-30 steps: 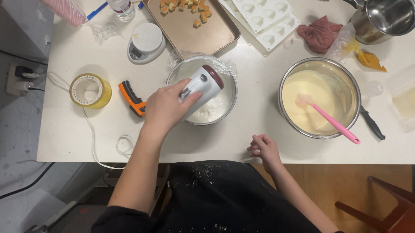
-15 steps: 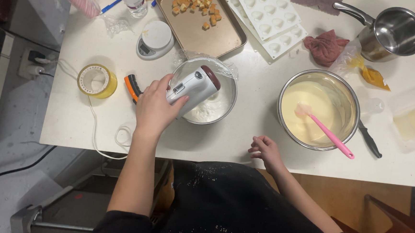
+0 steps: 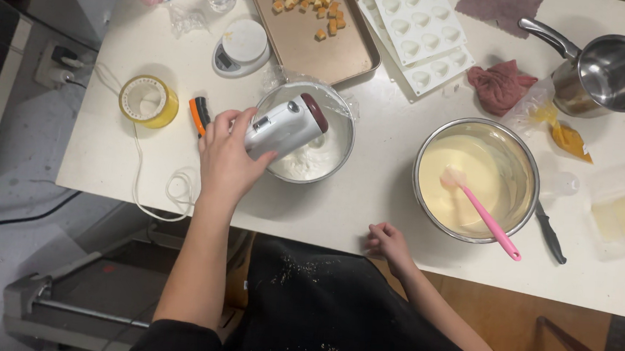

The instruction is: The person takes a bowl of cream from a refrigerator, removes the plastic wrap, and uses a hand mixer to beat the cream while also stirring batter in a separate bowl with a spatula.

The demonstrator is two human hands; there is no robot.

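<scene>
Compared with half a second ago, I see my left hand has tipped the white hand mixer flatter: its body now lies more nearly level over the small steel bowl, and the hand sits lower on the handle. The right hand has not moved from the table's near edge.

The mixer's long axis runs from about 8 o'clock to 2 o'clock, its dark red end cap pointing toward 2 o'clock, at the baking tray of cubed pieces. My left hand is wrapped around its handle end, fingers closed over the top. The bowl below holds white whipped cream; I cannot see the beaters.

My right hand is loosely curled, holding nothing, fingertips resting on the white table.

At 3 o'clock from the mixer stands a larger steel bowl of pale yellow batter with a pink spatula leaning in it. At 9 o'clock lie an orange-handled tool and a yellow tape roll.
</scene>
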